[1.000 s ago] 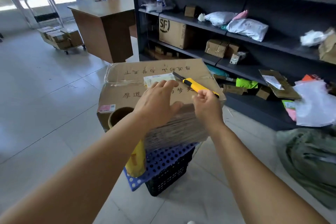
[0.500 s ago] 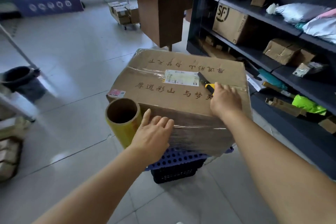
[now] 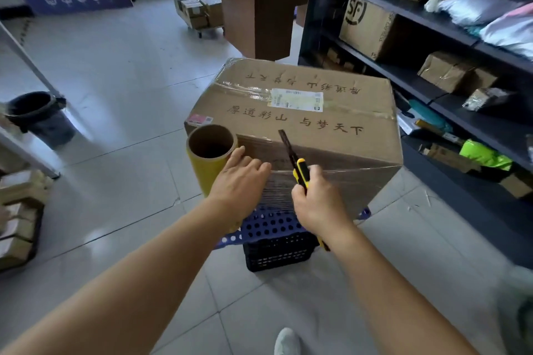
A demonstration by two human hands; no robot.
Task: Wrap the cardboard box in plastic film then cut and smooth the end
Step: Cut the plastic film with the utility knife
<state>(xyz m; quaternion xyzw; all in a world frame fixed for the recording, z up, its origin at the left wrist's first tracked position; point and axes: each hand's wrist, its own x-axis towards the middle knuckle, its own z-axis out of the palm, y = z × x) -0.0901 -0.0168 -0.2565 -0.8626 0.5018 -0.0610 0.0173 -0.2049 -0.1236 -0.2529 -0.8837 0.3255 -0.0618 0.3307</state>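
Note:
A large cardboard box (image 3: 300, 106) with printed characters and a white label rests on a blue perforated stool (image 3: 268, 225). Clear plastic film (image 3: 340, 184) covers its near side. A yellowish film roll (image 3: 206, 158) with a brown core stands upright at the box's near left corner. My left hand (image 3: 239, 184) lies flat with fingers spread on the film between roll and box. My right hand (image 3: 317, 202) grips a yellow-and-black utility knife (image 3: 297, 164), blade pointing up against the box's near face.
Dark shelves (image 3: 432, 89) with parcels run along the right. A black crate (image 3: 277, 251) sits under the stool. A brown desk (image 3: 259, 6) and a loaded trolley (image 3: 199, 11) stand behind. A black bin (image 3: 37, 118) is at left, stacked boxes (image 3: 20, 210) below it.
My right hand has lifted the knife off the box top and brought it down to the near face. My left hand has stayed on the film by the roll.

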